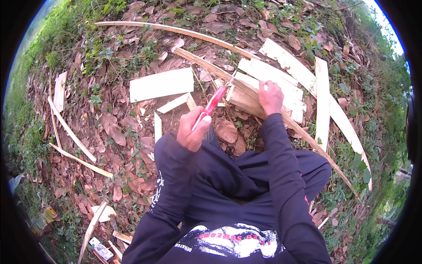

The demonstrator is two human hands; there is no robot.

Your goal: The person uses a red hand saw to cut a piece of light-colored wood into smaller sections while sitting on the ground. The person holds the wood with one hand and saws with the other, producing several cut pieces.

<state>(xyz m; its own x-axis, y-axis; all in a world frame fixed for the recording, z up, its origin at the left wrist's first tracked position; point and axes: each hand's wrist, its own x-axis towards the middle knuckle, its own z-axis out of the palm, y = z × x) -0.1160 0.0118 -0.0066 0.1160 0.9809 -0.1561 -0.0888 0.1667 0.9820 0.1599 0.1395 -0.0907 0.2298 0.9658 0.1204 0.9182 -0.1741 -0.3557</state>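
My left hand [192, 130] is closed around the handle of a red tool [214, 102]. Its thin metal end reaches a long wooden strip [206, 65], and I cannot make out whether it is a saw or some other tool. The strip runs slantwise from far left to near right, passing over a wooden block [243, 102]. On the strip and block rests my right hand [271, 97], its fingers bent over the wood and pressing it. Pale flat boards [288, 90] lie just beyond and to the right of this hand.
A pale rectangular board [161, 85] lies to the left, with short offcuts [174, 103] beside it. A long curved strip [176, 30] crosses the far side. Narrow boards [322, 103] stretch along the right. Leaf litter and low plants cover the ground around my crossed legs [237, 176].
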